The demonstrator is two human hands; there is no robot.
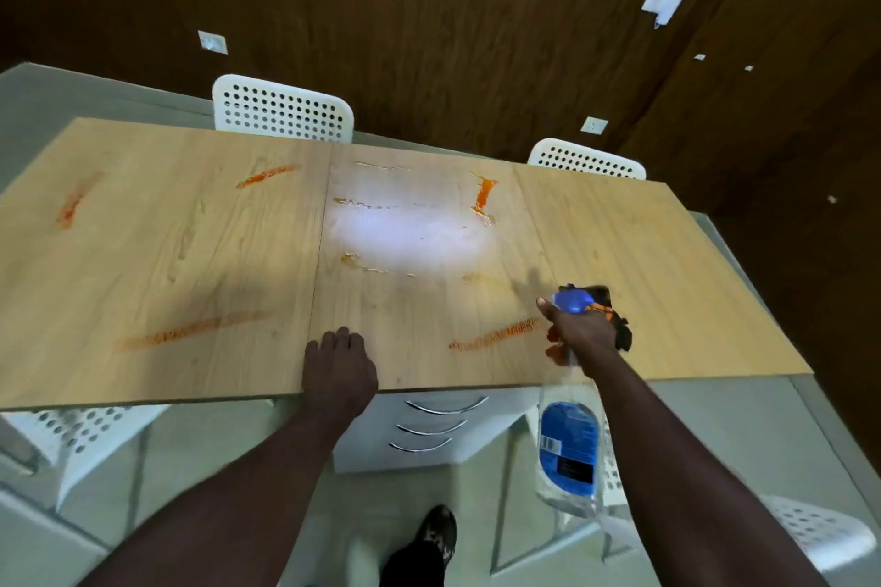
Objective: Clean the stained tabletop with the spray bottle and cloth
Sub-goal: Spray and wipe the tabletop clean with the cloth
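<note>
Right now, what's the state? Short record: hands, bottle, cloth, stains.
left hand: rests on tabletop at near edge, holds nothing
right hand: grips spray bottle at its neck, blue nozzle aimed over the table
cloth: dark bundle behind right hand, seemingly held with the bottle
stains: orange streaks across tabletop, nearest just left of right hand
chairs: two white perforated backs at far side

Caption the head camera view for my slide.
Right hand grips a clear spray bottle with a blue nozzle over the orange-stained light wood tabletop; left hand rests on its near edge.
</note>
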